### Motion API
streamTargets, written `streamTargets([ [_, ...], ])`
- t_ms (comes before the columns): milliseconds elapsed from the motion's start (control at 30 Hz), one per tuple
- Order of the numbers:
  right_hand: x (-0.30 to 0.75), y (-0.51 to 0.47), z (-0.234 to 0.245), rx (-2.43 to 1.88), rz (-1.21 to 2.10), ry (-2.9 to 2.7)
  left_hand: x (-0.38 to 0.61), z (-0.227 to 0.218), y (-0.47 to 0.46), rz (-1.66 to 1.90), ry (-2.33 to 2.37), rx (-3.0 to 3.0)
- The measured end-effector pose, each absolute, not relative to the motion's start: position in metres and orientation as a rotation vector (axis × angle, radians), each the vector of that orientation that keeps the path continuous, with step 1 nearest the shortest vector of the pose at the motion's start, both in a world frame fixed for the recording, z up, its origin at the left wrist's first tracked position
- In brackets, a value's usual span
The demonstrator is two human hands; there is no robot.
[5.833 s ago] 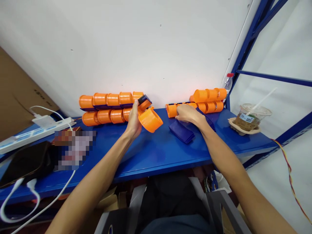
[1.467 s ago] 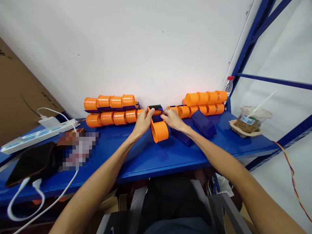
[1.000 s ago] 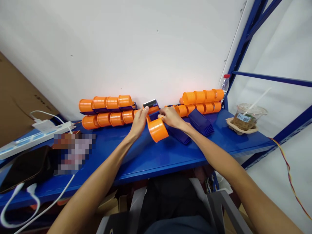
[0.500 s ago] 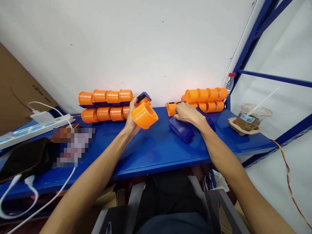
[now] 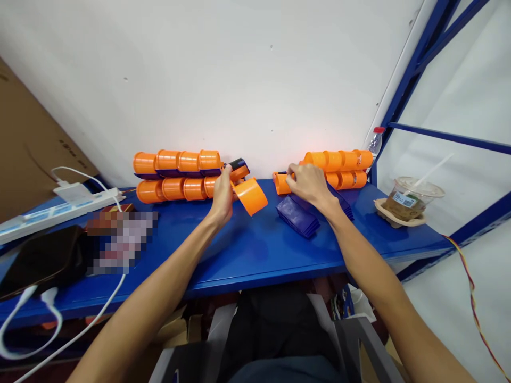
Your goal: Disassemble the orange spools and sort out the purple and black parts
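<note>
My left hand (image 5: 222, 199) is closed around an orange plastic cup (image 5: 252, 196), whose open end tilts down to the right above the blue table. Just behind the fingers shows a dark blue and orange piece (image 5: 239, 167); whether it is joined to the cup I cannot tell. My right hand (image 5: 307, 183) has its fingers curled together beside an orange cup (image 5: 281, 183) of the right-hand group. What those fingers pinch, if anything, is hidden. Below that hand lies a stack of dark blue flat pieces (image 5: 297, 215), with a second stack (image 5: 341, 205) partly behind the wrist.
Rows of orange cups (image 5: 173, 189) lie against the wall at left, more cups (image 5: 339, 159) at right. A drink cup (image 5: 411, 199) in a carton holder and a bottle (image 5: 375, 141) stand right. A power strip (image 5: 72, 207), black pouch (image 5: 43, 258) and white cables occupy the left.
The orange cup in my left hand has turned and moved slightly right. My right hand has shifted a little, its fingers drawn up and curled. The view has tilted slightly.
</note>
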State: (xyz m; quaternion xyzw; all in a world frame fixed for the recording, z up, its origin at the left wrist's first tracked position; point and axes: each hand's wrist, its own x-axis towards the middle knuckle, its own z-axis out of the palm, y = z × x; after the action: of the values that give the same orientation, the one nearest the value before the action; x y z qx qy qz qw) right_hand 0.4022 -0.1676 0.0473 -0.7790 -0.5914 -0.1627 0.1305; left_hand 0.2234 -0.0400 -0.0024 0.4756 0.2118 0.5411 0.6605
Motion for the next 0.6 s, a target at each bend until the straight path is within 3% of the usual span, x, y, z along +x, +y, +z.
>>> streamTargets([
  [167,0.386,-0.159,0.023,-1.537,-0.618,-2.083,0.224,-0.007,-0.03,1.344,0.641,1.215],
  [267,0.362,-0.158,0.005,-1.376,-0.688,-2.275,0.224,-0.01,-0.027,1.361,0.64,1.258],
  [400,0.353,-0.154,0.017,-1.449,-0.806,-2.285,0.224,-0.008,-0.031,1.268,0.547,1.281],
  [600,0.414,-0.13,0.097,-1.988,-0.617,-2.127,0.222,0.0,-0.039,1.166,0.532,1.248],
])
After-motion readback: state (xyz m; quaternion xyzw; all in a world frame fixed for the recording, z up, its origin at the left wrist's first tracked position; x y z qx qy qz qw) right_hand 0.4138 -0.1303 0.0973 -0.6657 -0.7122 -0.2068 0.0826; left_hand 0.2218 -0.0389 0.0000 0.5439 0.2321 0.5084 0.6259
